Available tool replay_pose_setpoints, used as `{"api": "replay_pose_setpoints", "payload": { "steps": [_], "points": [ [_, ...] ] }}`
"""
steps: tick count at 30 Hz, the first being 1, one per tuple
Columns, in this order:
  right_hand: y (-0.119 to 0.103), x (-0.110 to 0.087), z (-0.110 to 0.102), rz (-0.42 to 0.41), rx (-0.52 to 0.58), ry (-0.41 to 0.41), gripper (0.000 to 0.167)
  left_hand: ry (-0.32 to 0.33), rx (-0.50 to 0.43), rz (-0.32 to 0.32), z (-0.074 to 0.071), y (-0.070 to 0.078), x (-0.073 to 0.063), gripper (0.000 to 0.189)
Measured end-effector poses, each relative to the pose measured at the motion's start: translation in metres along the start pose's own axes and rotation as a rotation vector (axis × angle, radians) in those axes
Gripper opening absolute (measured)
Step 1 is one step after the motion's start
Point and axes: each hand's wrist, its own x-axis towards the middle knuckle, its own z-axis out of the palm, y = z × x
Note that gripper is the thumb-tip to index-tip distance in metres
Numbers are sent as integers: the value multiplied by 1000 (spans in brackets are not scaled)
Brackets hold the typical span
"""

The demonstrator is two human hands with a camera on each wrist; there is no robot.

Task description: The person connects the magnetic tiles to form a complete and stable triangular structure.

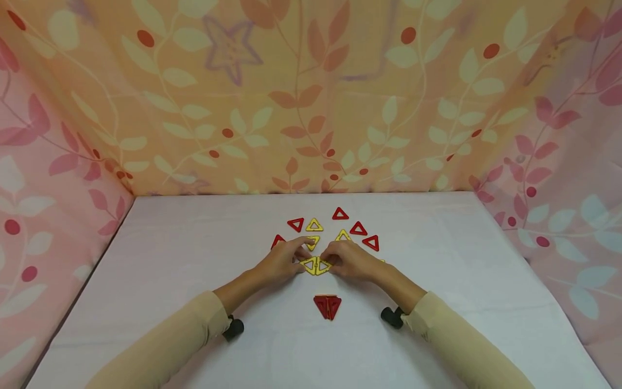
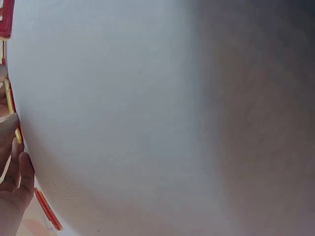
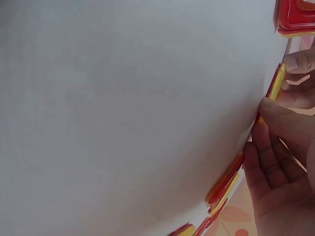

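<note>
Two yellow triangle magnetic tiles lie side by side in the head view, a left tile [image 1: 313, 265] and a right tile [image 1: 318, 266]. My left hand [image 1: 284, 262] pinches the left one at its outer corner. From the other side, my right hand [image 1: 352, 260] pinches the right one between thumb and fingers. A red edge shows along the yellow tile [image 3: 278, 81] in the right wrist view. Nearer to me stands a red folded shape of joined triangles [image 1: 320, 306], touched by neither hand.
Beyond the hands lie loose yellow triangles [image 1: 314, 219] and several red triangles [image 1: 358, 234], some partly hidden by the hands. A white cloth [image 1: 194, 232] covers the table. Patterned curtains [image 1: 301, 108] rise at the back and both sides.
</note>
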Motion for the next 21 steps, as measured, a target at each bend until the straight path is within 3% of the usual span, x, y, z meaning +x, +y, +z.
{"api": "replay_pose_setpoints", "payload": {
  "steps": [10, 21],
  "points": [
    [-3, 1, 1, 41, -12, -10, 28, -44, 21, 30, 0, 4, -2, 59],
    [-2, 0, 2, 36, -22, 3, 27, -56, -88, 20, -3, 11, -1, 60]
  ]
}}
